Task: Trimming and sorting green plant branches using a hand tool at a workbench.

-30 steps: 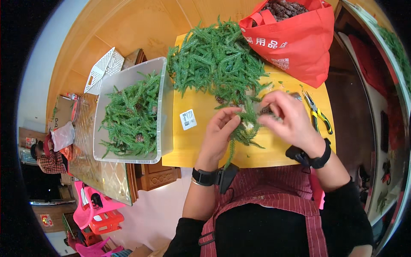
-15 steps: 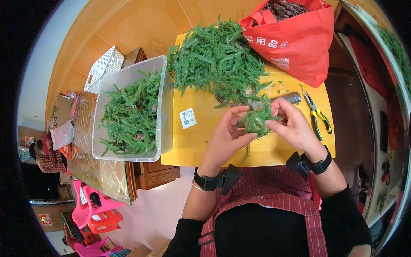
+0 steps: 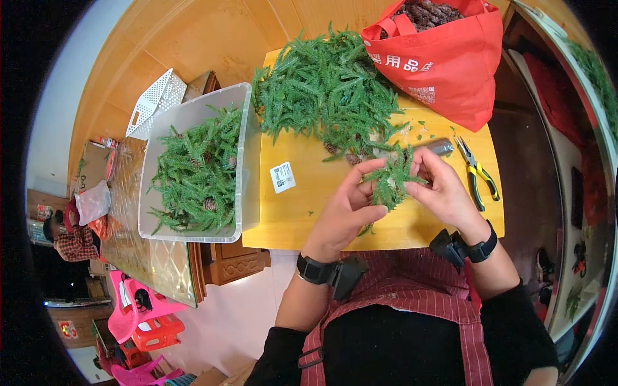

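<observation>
Between my two hands, above the near part of the yellow table (image 3: pixel 283 222), is a green artificial pine sprig (image 3: pixel 391 183). My left hand (image 3: pixel 351 209) grips it from the left, with the thumb along its lower side. On the right, my right hand (image 3: pixel 444 190) pinches its needles between thumb and fingers. Part of the sprig is hidden by the fingers. Just beyond my hands lie a few pine cones (image 3: pixel 353 158) at the edge of a large heap of green pine sprigs (image 3: pixel 325 83).
A translucent plastic bin (image 3: pixel 247 161) on the left holds sprigs with pine cones. Pliers with yellow-black handles (image 3: pixel 475 172) and a dark grey wrapped roll (image 3: pixel 440 147) lie right of my hands. A red bag (image 3: pixel 450 71) of pine cones stands behind; a white label (image 3: pixel 281 177) lies flat.
The sprig has been turned and tilted between my hands, and its branches point differently. My left hand and wrist have shifted slightly; both hands keep hold of it.
</observation>
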### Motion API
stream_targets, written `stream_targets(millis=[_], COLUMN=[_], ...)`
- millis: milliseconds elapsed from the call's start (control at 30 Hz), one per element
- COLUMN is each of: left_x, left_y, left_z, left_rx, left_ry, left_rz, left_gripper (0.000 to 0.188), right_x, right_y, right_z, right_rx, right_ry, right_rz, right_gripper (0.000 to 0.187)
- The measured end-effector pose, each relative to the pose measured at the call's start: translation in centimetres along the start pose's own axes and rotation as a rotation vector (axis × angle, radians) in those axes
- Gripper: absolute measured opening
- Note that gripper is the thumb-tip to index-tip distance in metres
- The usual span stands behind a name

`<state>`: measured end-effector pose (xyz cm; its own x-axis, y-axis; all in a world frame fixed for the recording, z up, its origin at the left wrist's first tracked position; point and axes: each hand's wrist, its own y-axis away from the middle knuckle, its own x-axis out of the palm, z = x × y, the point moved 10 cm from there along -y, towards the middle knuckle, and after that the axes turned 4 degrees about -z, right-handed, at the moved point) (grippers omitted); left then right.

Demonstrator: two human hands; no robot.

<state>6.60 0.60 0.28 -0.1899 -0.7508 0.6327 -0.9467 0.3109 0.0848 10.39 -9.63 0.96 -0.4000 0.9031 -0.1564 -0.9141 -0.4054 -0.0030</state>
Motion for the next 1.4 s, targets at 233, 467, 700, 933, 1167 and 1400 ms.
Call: stream_targets(millis=[233,467,700,933,1167,1400], left_x=[0.3,0.2,-0.4,-0.7,-2.4,-0.5], left_y=[0.1,-0.1,0.0,-0.2,0.0,0.6], left_z=[0.1,0.3,0.5,-0.6,-1.2,-3.1], left_rx=[-0.037,-0.024,-0.039,0.174,0.279,0.392], left_ry=[0.111,0.079,-0.035,-0.547,-0.909,-1.315], left_rz=[0.094,0.011,-0.059,-0.136,-0.363,-0.285], left_gripper=[0.065,0.063,0.064,0.058,0.044,0.050], right_x=[-0.2,0.0,-1.1,-1.2,-0.4,-1.0], right_y=[0.2,0.3,0.5,0.7,1.4,1.2], right_z=[0.1,1.7,2.4,3.4,5.3,4.5], right_rx=[-0.014,-0.050,-0.143,-0.214,-0.373,-0.334], right_ry=[0.000,0.175,0.295,0.426,0.587,0.605], right_rz=[-0.012,-0.070,-0.187,-0.252,-0.294,-0.296], right_gripper=[0.022,0.023,0.023,0.019,0.021,0.022])
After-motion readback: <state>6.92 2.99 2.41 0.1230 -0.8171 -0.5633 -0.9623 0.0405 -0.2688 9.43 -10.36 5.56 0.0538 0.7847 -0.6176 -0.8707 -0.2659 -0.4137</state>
